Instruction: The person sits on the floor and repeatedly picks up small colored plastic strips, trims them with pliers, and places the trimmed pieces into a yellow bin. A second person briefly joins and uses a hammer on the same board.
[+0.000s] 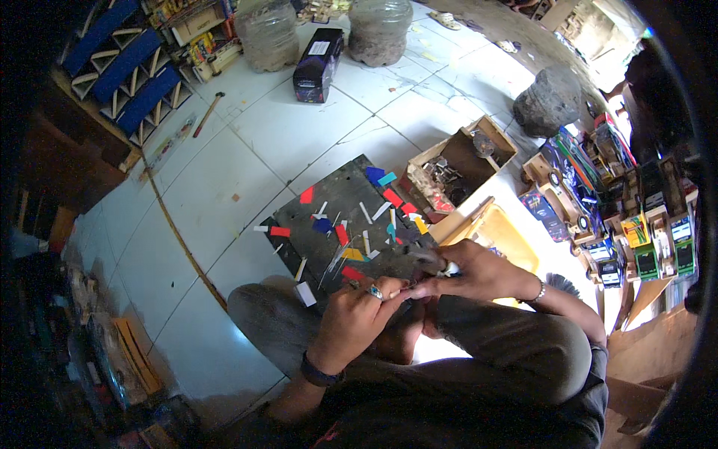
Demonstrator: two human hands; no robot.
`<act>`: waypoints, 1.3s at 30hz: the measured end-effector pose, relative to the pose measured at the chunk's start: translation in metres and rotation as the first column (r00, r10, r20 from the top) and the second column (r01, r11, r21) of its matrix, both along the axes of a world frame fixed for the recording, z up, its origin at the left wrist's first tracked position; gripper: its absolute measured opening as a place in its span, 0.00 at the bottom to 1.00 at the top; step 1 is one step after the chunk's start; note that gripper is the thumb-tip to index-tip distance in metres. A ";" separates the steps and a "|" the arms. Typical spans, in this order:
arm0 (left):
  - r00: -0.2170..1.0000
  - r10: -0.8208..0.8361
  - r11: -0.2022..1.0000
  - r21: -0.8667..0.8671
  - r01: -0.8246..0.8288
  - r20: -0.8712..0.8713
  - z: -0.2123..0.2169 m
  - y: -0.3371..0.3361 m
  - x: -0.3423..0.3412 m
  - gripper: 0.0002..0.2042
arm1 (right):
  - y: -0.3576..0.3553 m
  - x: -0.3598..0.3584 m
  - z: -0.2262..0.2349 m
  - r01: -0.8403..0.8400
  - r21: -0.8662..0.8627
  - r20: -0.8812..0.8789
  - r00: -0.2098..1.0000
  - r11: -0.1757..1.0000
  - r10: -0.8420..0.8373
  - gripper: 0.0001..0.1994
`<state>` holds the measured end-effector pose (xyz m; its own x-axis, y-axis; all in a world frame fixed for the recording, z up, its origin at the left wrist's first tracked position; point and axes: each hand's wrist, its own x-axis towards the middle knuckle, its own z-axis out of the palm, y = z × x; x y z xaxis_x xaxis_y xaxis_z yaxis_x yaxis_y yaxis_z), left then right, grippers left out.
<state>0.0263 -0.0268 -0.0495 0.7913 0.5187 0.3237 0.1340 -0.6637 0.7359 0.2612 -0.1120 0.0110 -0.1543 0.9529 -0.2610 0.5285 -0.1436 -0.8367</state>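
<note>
Over the near edge of a dark board [299, 217], my two hands meet at the fingertips. My left hand [357, 318], with rings and a dark wristband, is closed in a pinch on something too small to make out. My right hand [482, 273], with a bracelet, is closed too; a dark, blurred object [420, 256] shows at its fingers, its kind unclear. Small cut scraps lie scattered on the board, among them a red piece [307, 194], a blue piece [375, 176], a yellow piece [352, 254] and a white strip [366, 212].
Right of the board stand a wooden box [490, 176] with small parts and a yellow tray [508, 228]. Several wooden model vehicles [557, 187] crowd the right side. A hammer [209, 114], a dark box-shaped piece [319, 65] and a large stone [548, 102] rest on the tiles farther off.
</note>
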 end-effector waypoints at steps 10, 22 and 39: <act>0.990 -0.056 0.983 -0.182 0.032 -0.127 -0.017 0.002 0.006 0.31 | -0.004 0.079 -0.042 0.331 0.135 0.145 0.926 0.934 -0.349 0.19; 0.923 -0.154 0.979 -0.179 0.095 -0.353 -0.007 0.014 -0.003 0.24 | -0.042 0.244 -0.096 0.843 0.073 0.258 0.500 0.533 -0.827 0.18; 0.862 -0.314 0.944 -0.230 0.237 -0.398 -0.025 0.011 -0.002 0.23 | -0.163 0.181 -0.293 0.210 -0.428 0.805 0.530 0.879 0.265 0.19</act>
<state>0.0240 -0.0159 -0.0746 0.9502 0.2749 -0.1472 0.2878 -0.5919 0.7528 0.4425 -0.2749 -0.2821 0.3325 0.6933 -0.6393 0.9374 -0.3173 0.1435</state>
